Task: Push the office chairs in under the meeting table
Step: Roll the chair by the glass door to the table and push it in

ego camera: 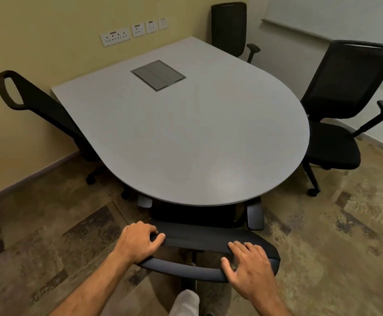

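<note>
Hands both sit on the top rail of the near chair (208, 241), well apart, one at each end. My left hand (138, 242) is curled over the rail's left end, fingers (157, 239) bent down onto the dark upholstery, thumb hidden from me. My right hand (247, 267) lies flatter, fingers spread along the right end and the thumb hooked around the grey frame bar below it.

Just ahead of my hands the chair's seat is already tucked beneath the rounded end of the meeting table (186, 133), armrests touching or just under its edge; I cannot tell which.

Beyond my left hand a second chair (37, 103) leans close against the table's side. Beyond my right hand a third chair (345, 87) stands angled, seat partly out. A fourth chair (229, 28) stands at the far corner.
</note>
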The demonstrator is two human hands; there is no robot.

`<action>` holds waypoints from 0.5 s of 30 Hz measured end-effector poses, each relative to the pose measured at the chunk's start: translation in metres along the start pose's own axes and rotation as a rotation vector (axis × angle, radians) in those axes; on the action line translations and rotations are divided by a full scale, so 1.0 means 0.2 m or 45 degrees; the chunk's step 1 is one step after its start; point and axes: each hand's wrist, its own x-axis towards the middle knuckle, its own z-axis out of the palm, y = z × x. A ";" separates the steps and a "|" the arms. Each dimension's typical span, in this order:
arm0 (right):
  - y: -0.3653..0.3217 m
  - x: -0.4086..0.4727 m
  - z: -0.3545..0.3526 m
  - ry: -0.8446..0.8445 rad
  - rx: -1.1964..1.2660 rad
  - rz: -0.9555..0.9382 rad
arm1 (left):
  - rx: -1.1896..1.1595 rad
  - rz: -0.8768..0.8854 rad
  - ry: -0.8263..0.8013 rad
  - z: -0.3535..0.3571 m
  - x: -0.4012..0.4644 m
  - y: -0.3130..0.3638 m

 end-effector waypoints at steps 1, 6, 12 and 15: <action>0.00 0.07 0.00 0.017 0.004 0.011 | -0.002 0.016 -0.001 -0.01 0.07 -0.01; -0.04 0.41 -0.02 0.033 0.012 0.085 | -0.062 0.050 -0.022 -0.10 0.45 -0.13; -0.01 0.57 0.01 0.038 -0.019 0.027 | -0.069 0.093 -0.073 -0.06 0.61 -0.21; 0.03 0.65 -0.03 0.032 -0.027 -0.020 | -0.097 0.082 -0.090 -0.06 0.63 -0.21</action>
